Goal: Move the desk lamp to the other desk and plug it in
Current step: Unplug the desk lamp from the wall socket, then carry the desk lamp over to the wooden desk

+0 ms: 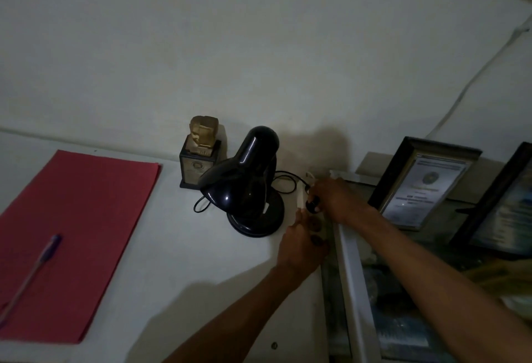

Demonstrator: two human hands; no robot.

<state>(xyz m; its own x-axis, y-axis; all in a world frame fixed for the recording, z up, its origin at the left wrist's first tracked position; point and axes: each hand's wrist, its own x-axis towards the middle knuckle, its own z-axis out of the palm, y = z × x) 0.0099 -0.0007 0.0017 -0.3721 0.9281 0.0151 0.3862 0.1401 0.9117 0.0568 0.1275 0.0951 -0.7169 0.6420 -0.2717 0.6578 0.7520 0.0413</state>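
A glossy black desk lamp [247, 187] stands unlit on a white desk [172, 247], near the wall, its shade pointing down and left. Its black cord [288, 183] loops behind the base toward a white power strip [309, 218] lying along the desk's right edge. My right hand [335, 198] grips the black plug [313, 206] at the strip's far sockets. My left hand [300, 244] rests on the strip's near part and holds it down; brown round sockets show between the hands.
A small gold bust on a dark block [200, 152] stands just left of the lamp. A red folder [72, 233] with a purple pen [34, 270] lies at the left. Framed certificates [423, 187] lean at the right above a glass-fronted cabinet [374, 290].
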